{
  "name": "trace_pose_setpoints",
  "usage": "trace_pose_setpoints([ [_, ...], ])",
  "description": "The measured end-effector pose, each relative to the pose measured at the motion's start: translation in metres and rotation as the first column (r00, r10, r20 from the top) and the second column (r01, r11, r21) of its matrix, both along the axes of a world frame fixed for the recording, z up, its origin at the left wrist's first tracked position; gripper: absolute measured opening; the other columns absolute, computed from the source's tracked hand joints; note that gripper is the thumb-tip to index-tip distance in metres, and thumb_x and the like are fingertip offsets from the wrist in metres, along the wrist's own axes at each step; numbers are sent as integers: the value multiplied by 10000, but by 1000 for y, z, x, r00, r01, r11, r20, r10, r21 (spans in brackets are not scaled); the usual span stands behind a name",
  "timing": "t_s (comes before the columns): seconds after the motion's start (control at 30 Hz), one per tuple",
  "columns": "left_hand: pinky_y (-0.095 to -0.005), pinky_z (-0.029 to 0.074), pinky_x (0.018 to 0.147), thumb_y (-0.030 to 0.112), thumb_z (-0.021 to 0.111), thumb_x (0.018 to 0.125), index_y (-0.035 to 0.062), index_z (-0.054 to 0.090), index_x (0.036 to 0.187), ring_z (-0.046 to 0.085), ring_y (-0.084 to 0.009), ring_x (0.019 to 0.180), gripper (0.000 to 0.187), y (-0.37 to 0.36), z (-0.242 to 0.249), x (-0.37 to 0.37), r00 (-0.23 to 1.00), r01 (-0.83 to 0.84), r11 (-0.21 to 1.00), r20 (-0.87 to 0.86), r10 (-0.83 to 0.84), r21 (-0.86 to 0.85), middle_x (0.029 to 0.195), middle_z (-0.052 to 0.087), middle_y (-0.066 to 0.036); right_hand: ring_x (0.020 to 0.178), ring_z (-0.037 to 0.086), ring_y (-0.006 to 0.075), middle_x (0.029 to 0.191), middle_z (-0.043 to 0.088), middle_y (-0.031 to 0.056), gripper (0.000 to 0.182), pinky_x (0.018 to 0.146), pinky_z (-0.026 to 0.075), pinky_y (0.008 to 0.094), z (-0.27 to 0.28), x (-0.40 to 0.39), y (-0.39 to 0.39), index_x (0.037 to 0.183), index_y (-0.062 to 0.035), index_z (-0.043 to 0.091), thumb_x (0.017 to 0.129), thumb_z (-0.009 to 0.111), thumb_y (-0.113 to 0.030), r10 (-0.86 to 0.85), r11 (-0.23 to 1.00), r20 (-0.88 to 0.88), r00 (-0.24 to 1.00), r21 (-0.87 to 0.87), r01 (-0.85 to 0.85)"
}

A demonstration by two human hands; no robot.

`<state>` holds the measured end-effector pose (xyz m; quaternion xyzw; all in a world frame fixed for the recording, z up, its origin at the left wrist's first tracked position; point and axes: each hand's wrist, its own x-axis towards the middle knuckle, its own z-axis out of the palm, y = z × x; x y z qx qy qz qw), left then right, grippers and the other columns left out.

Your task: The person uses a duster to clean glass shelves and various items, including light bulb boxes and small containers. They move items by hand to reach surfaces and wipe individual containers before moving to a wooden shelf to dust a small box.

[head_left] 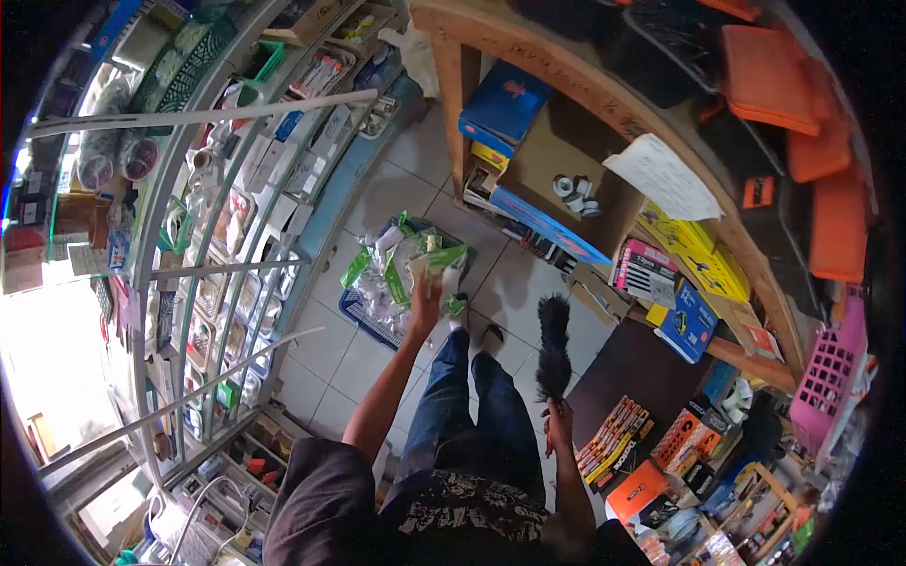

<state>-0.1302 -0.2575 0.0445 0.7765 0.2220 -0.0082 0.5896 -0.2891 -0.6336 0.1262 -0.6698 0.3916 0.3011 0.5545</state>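
Note:
My right hand [559, 426] is wrapped round the handle of a black fluffy duster [553, 349], whose bristles point away from me over the floor. My left hand [427, 288] reaches forward above a blue basket [363, 319] on the floor. Clear plastic packets with green labels [396, 269] lie heaped in and over the basket, just beyond and beside this hand. Its fingers are bent and look pressed on a small pale item that I cannot make out.
Glass-fronted shelves [217, 189] packed with small goods line the left. At the right, a wooden shelf [458, 123] holds an open cardboard box [538, 170] with white rolls. Boxed goods [613, 439] lie near my right arm. Tiled floor [510, 283] runs between.

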Motion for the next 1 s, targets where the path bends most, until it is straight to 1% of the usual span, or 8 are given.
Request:
trace_pose_setpoints([
  [0.07,-397,425,958,294,533,960,32,417,1337,532,-268,1143,473,-5,25,-19,984,-174,930,-29,174,-325,1241,551,-146,323,396,93,628,546,57,276,313,306,249,15,0,-2,919,-53,510,920,586,-319,38,999,15,999,7,-38],
  [0.13,-422,400,1011,302,471,981,19,407,1343,501,-290,1183,464,3,77,-30,899,-438,446,-384,212,-780,1308,507,-136,330,384,84,612,525,41,287,312,290,252,31,0,-4,917,-54,512,929,576,-334,92,995,85,992,39,-96],
  [0.23,-506,411,1006,366,393,995,30,378,1366,488,-314,1217,501,9,113,-43,965,-243,131,-226,133,-961,1337,489,-139,372,390,70,602,494,12,291,339,294,247,57,-8,-9,841,-74,505,940,563,-342,236,970,249,939,-2,-243],
  [0.6,-697,298,1000,416,327,996,74,342,1414,436,-405,1253,541,0,268,-3,981,37,-139,9,193,-990,1394,431,-184,570,447,127,637,477,74,332,520,367,326,213,10,51,821,-27,501,962,487,-328,434,893,579,691,-177,-413],
  [0.73,-504,404,1028,390,337,1004,83,456,1346,527,-334,1180,475,-16,320,23,964,135,-220,77,255,-966,1290,540,-173,585,449,187,631,458,82,350,570,384,359,228,18,67,805,-21,490,958,493,-335,476,873,575,665,-220,-436],
  [0.8,-421,453,992,367,344,1006,58,550,1241,580,-295,1114,439,-18,331,27,972,120,-86,100,214,-989,1183,612,-160,565,408,187,615,432,100,344,558,375,358,218,18,64,788,-14,484,952,505,-316,621,768,623,475,-362,-528],
  [0.87,-430,460,955,361,387,989,41,541,1236,582,-299,1084,432,-16,328,29,916,279,502,383,116,-819,1157,611,-158,550,403,202,606,427,111,340,551,371,356,232,24,68,780,-10,482,948,510,-305,576,814,623,529,-377,-442],
  [1.0,-449,475,881,349,474,954,6,523,1226,587,-308,1025,440,-1,318,37,729,265,909,550,-407,321,1105,609,-153,513,393,238,577,410,133,321,528,360,361,253,39,81,764,-3,471,933,526,-270,442,896,620,648,-278,-346],
])
